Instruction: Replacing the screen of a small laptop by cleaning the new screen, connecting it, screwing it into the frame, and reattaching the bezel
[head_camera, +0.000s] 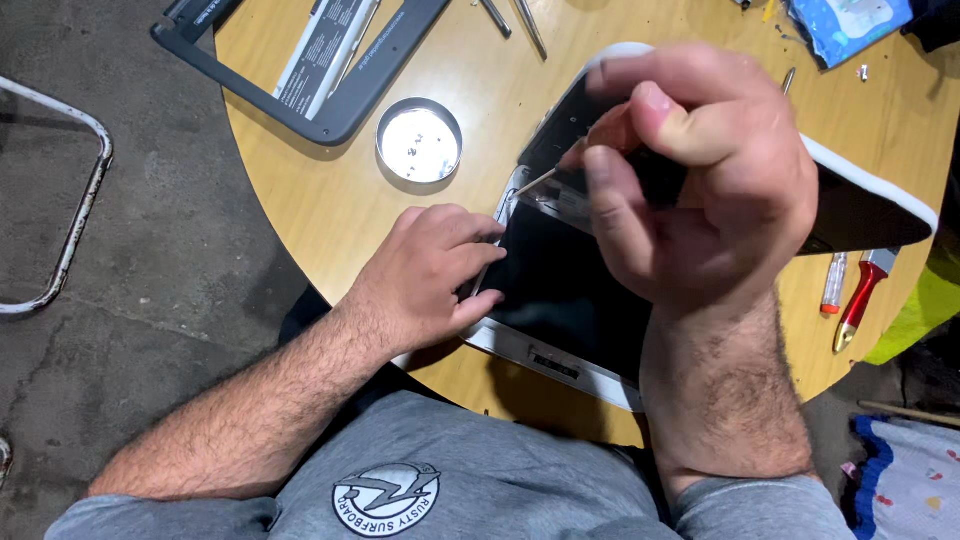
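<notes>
The laptop (560, 300) lies opened out at the near edge of the round wooden table (330, 200), its dark screen towards the person and its white-edged base propped up behind. Starting at the left, a detached dark frame (330, 75) sits at the far edge, and beside it a small round metal dish (419, 140) that seems to hold tiny screws. Moving in, the left hand (430, 275) presses flat on the screen's left border, fingers spread and steadying it, clamped on nothing. Then the right hand (700, 190), its grip pinched tight on a thin screwdriver (545, 178) whose tip meets the hinge corner. It looks like a hinge screw is being worked, so the next move calls for a square, steady tip. Far right, two more screwdrivers (850, 290) lie spare.
</notes>
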